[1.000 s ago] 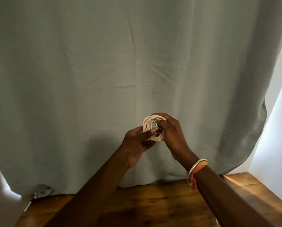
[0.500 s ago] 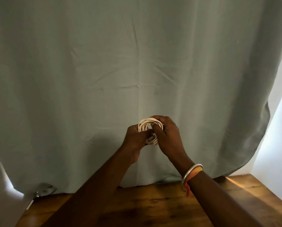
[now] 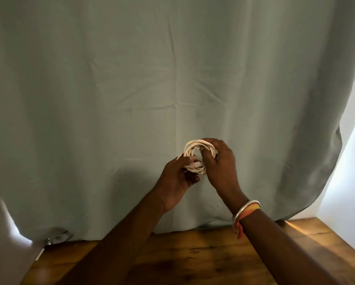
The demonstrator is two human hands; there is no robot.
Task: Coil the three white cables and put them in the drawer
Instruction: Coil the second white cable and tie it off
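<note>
Curtain [image 3: 131, 99], grey-green, fills backdrop; wood surface [image 3: 203, 260] below. Left hand [image 3: 176, 182] & right hand [image 3: 220, 169] raised above surface, fingers curled, both gripping coiled white cable [image 3: 195, 146] held betw. them. Bangle [image 3: 244, 210] on right wrist.

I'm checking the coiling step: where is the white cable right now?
In the head view, the coiled white cable sits just right of centre, gripped between the left hand and right hand, in front of the curtain, above the wooden table.
</note>
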